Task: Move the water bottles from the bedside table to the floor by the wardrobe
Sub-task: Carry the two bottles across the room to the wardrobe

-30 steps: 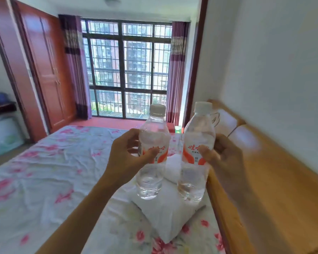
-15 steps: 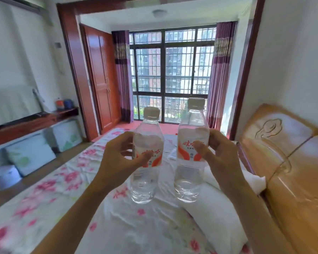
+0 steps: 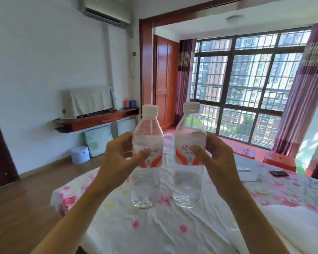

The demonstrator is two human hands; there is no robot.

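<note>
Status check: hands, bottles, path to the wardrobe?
Left hand grips left bottle; right hand grips right bottle. Both bottles upright, capped, held above the bed. Bed lies between person and wardrobe.

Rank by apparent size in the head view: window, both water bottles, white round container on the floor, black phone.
1. window
2. left water bottle and right water bottle: alike, no ranking; nearness to the camera inflates both
3. white round container
4. black phone
</note>
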